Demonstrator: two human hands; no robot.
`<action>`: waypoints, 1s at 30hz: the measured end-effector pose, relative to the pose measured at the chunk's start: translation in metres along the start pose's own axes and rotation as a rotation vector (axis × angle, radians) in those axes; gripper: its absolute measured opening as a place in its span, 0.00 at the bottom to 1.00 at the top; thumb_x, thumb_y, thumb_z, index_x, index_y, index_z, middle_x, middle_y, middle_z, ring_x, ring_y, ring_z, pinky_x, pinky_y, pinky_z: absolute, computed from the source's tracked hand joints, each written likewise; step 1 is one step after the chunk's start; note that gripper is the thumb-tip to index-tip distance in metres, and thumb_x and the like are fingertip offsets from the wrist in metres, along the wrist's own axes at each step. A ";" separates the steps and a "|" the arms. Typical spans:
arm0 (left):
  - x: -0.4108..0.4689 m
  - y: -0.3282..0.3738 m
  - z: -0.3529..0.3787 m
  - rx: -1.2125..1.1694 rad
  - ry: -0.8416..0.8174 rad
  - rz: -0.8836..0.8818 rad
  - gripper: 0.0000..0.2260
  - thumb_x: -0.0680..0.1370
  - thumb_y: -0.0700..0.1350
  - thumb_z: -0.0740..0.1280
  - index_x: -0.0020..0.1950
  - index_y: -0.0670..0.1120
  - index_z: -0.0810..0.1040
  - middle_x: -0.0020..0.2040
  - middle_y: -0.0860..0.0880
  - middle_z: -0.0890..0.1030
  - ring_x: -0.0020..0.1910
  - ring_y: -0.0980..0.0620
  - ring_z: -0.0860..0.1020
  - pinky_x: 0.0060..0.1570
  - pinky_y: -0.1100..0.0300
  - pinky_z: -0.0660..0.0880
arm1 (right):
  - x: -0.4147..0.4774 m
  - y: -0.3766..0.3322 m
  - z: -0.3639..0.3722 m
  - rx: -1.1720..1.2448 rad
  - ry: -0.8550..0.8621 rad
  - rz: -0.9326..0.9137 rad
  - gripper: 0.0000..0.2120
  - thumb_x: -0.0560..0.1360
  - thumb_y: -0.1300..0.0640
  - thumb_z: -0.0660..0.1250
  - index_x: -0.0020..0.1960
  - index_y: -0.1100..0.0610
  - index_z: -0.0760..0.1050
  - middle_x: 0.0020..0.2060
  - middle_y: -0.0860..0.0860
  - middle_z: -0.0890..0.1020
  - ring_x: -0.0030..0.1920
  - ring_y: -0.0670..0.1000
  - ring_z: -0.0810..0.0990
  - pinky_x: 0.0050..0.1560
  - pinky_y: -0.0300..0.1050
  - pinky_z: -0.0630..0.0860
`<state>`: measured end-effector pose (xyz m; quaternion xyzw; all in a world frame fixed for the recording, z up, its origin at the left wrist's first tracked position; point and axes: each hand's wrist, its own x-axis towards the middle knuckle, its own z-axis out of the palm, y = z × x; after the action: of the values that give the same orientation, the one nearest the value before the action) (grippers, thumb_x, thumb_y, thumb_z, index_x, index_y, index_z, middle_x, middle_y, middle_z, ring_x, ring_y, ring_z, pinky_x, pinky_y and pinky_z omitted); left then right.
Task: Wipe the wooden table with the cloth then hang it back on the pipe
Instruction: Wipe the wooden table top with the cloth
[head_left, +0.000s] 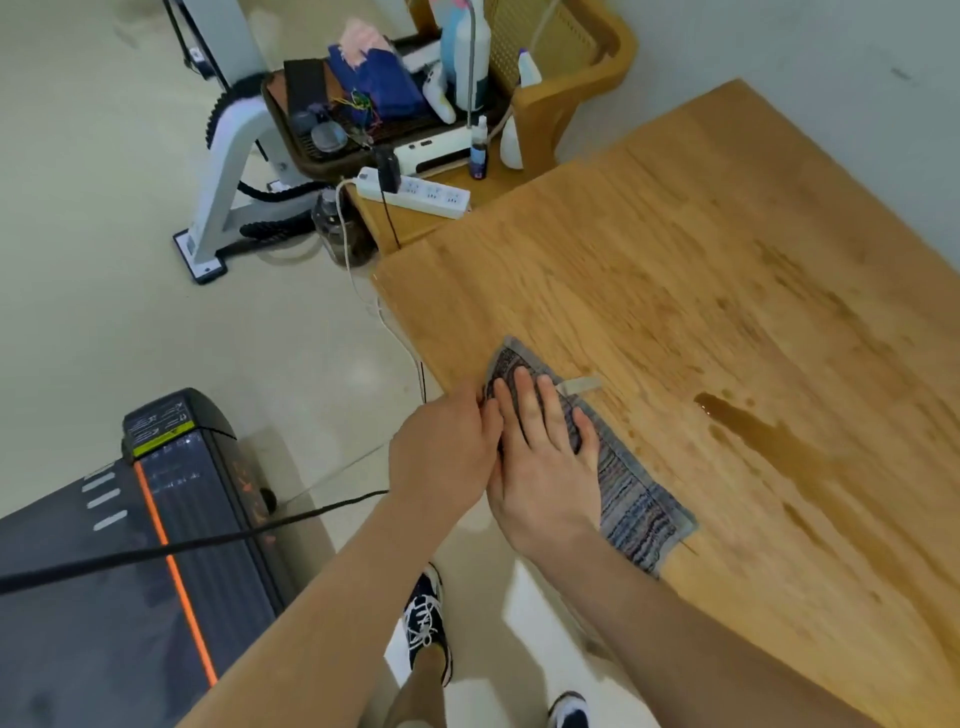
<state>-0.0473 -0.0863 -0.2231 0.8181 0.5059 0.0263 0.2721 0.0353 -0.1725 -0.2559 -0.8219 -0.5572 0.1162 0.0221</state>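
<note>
One cloth (635, 506) under right hand (545, 467) (left hand (441, 451) beside)

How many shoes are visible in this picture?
2. The first shoe, dark with white laces, is in the lower middle; the second shoe is at the bottom edge, partly cut off.

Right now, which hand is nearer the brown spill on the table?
Right. The right hand lies flat on the cloth, left of the spill; the left hand is farther left, at the cloth's edge.
</note>
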 end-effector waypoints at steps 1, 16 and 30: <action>0.011 -0.007 -0.007 -0.029 0.009 0.007 0.09 0.81 0.54 0.54 0.48 0.50 0.65 0.35 0.53 0.73 0.34 0.51 0.72 0.34 0.57 0.66 | 0.014 -0.008 0.000 -0.014 0.003 0.006 0.28 0.81 0.44 0.42 0.79 0.51 0.50 0.78 0.48 0.48 0.78 0.49 0.43 0.71 0.55 0.42; 0.119 -0.074 -0.031 -0.040 0.188 0.116 0.22 0.78 0.50 0.54 0.71 0.44 0.69 0.70 0.46 0.71 0.67 0.44 0.67 0.64 0.46 0.69 | 0.125 -0.041 -0.016 -0.009 -0.041 -0.152 0.27 0.81 0.42 0.45 0.79 0.46 0.52 0.78 0.45 0.51 0.78 0.46 0.45 0.74 0.55 0.45; 0.191 -0.050 -0.029 -0.060 0.175 -0.209 0.21 0.82 0.51 0.50 0.34 0.46 0.71 0.30 0.48 0.75 0.31 0.46 0.74 0.33 0.57 0.64 | 0.224 0.013 -0.045 0.035 0.058 0.160 0.27 0.81 0.42 0.45 0.79 0.45 0.47 0.79 0.44 0.47 0.77 0.44 0.42 0.75 0.51 0.41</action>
<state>-0.0046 0.1034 -0.2667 0.7471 0.6091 0.0840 0.2524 0.1353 0.0331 -0.2513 -0.8663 -0.4868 0.1033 0.0431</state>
